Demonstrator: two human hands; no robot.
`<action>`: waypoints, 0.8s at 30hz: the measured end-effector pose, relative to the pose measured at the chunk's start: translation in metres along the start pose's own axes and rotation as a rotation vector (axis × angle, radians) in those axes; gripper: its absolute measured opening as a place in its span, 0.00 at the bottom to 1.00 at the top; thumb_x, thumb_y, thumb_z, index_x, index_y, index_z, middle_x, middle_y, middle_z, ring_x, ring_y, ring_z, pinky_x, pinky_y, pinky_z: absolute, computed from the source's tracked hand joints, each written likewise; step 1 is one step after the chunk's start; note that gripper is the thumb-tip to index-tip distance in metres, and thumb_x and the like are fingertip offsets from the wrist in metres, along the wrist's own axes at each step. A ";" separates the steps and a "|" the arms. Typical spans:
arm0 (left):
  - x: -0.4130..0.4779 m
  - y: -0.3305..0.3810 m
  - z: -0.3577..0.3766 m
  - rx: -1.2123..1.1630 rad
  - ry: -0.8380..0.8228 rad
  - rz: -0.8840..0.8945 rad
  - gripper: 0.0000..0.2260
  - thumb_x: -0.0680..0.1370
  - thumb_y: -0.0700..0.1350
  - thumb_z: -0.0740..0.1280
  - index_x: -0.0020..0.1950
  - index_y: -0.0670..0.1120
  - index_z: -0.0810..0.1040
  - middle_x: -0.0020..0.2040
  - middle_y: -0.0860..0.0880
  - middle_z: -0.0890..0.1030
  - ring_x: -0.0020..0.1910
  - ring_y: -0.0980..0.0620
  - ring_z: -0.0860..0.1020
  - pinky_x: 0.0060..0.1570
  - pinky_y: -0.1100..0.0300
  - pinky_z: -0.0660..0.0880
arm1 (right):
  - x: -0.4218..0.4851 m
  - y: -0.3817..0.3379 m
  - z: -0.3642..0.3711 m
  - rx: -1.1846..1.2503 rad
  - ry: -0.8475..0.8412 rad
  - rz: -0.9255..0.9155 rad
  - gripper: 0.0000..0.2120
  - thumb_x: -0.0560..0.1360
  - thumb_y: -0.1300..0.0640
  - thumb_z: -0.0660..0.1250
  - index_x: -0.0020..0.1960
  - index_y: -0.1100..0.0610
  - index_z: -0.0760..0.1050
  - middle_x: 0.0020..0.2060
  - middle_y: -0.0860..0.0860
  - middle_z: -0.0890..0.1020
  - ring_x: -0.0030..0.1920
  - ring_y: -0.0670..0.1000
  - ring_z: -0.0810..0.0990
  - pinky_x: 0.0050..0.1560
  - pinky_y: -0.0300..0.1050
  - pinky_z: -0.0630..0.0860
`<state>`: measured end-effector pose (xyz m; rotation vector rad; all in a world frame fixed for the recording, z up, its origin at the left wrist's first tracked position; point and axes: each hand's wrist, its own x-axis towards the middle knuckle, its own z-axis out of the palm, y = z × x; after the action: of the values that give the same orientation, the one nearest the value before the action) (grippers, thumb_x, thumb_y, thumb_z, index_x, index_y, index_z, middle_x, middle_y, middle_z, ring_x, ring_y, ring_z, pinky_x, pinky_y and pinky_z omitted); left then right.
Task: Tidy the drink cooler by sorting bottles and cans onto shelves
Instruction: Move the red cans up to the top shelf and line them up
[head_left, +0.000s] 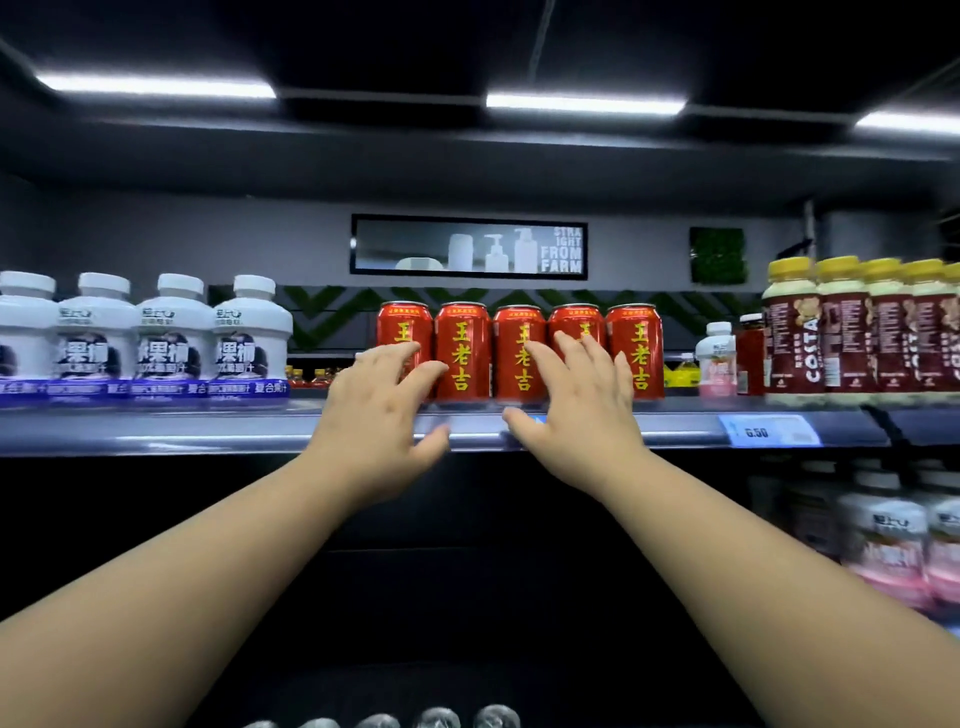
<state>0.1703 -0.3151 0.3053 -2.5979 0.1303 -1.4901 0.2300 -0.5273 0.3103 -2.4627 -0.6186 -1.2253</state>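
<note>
Several red cans (463, 352) with yellow characters stand in a row at the front of the top shelf (208, 434). My left hand (376, 415) is raised in front of the leftmost can, fingers spread, holding nothing. My right hand (574, 410) hovers before the third and fourth cans, fingers also spread and empty. Whether the fingertips touch the cans is unclear.
White bottles with purple labels (171, 338) line the shelf's left. Brown Costa bottles with yellow caps (852, 332) stand at the right, beside a small pink bottle (717, 358). A price tag (769, 431) sits on the shelf edge. Pink-labelled bottles (893, 545) fill a lower right shelf. Bottle caps (436, 717) show below.
</note>
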 end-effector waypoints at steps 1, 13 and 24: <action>0.004 -0.001 0.005 0.017 0.009 0.022 0.31 0.71 0.65 0.58 0.71 0.53 0.69 0.73 0.45 0.67 0.73 0.43 0.63 0.69 0.43 0.63 | 0.004 0.000 0.001 0.003 0.012 0.011 0.37 0.75 0.36 0.62 0.79 0.44 0.53 0.80 0.51 0.54 0.80 0.56 0.45 0.78 0.63 0.40; 0.061 0.005 0.018 0.069 0.187 0.068 0.32 0.69 0.65 0.58 0.71 0.53 0.69 0.73 0.42 0.67 0.74 0.39 0.60 0.73 0.38 0.50 | 0.072 0.005 -0.002 -0.147 0.080 -0.031 0.37 0.74 0.30 0.57 0.77 0.46 0.57 0.80 0.52 0.57 0.80 0.58 0.44 0.74 0.68 0.34; 0.069 0.003 0.033 0.081 0.268 -0.011 0.35 0.70 0.67 0.57 0.73 0.52 0.65 0.73 0.43 0.67 0.75 0.40 0.59 0.74 0.38 0.48 | 0.097 0.007 -0.006 -0.158 0.112 -0.068 0.37 0.72 0.25 0.57 0.68 0.52 0.65 0.67 0.54 0.76 0.79 0.59 0.55 0.73 0.71 0.33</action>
<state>0.2336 -0.3257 0.3465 -2.3297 0.0826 -1.8014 0.2816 -0.5135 0.3920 -2.4959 -0.6014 -1.4796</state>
